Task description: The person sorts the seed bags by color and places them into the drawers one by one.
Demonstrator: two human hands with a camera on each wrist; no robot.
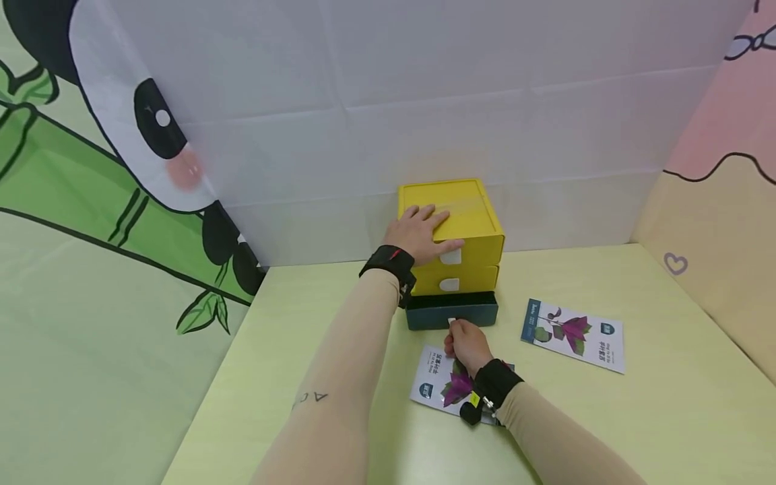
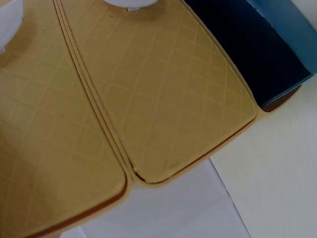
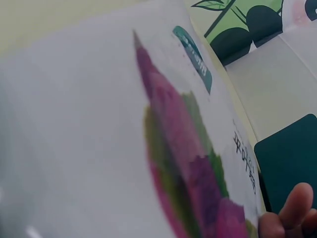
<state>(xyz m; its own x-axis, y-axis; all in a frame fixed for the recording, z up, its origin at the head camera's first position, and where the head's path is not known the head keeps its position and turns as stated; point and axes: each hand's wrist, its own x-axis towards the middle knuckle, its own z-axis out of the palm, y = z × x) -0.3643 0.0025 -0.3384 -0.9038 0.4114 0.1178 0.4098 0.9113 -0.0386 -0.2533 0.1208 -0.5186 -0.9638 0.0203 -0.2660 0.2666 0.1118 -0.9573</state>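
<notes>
My left hand (image 1: 418, 234) rests on top of a yellow drawer box (image 1: 467, 205), fingers spread and thumb over its front edge. The box's bottom drawer (image 1: 427, 318), dark teal, is pulled out and its inside shows. With curled fingers my right hand (image 1: 469, 345) pinches the small white tab (image 1: 451, 320) on that drawer's front. Beneath the right hand and wrist lies a printed packet (image 1: 427, 377) with a purple flower, partly covered. It fills much of the right wrist view, the teal drawer front (image 3: 292, 158) beyond it. In the left wrist view, two quilted yellow drawer fronts (image 2: 173, 94) appear beside the open drawer.
A second flower-printed packet (image 1: 594, 337) lies to the right on the pale table (image 1: 606, 417). Behind the box hangs a white cloth backdrop (image 1: 339, 155) with a panda print. A pinkish cloth panel (image 1: 715, 222) borders the right side.
</notes>
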